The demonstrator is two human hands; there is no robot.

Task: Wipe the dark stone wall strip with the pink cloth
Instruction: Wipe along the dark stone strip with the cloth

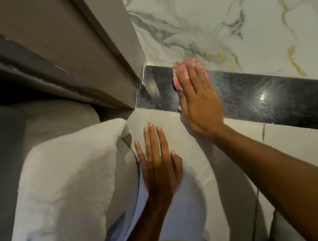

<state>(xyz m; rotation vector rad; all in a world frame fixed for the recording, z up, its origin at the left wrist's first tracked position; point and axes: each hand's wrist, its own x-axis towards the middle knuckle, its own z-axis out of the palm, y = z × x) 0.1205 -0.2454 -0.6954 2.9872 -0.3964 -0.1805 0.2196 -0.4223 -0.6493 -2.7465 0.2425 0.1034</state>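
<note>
A dark speckled stone strip (pixel 264 95) runs across the wall from the corner down to the right, with a bright light glint on it. The pink cloth (pixel 180 73) lies flat against the strip near its left end. My right hand (pixel 199 103) covers most of the cloth and presses it to the stone, fingers stretched out over it. My left hand (pixel 158 162) rests flat on the pale wall below the strip, fingers spread, holding nothing.
White marble tile with grey and gold veins (pixel 229 5) fills the wall above the strip. A brown door frame (pixel 100 46) meets the strip at the corner. A white fluffy towel or pillow (pixel 64 187) sits at the lower left, close to my left hand.
</note>
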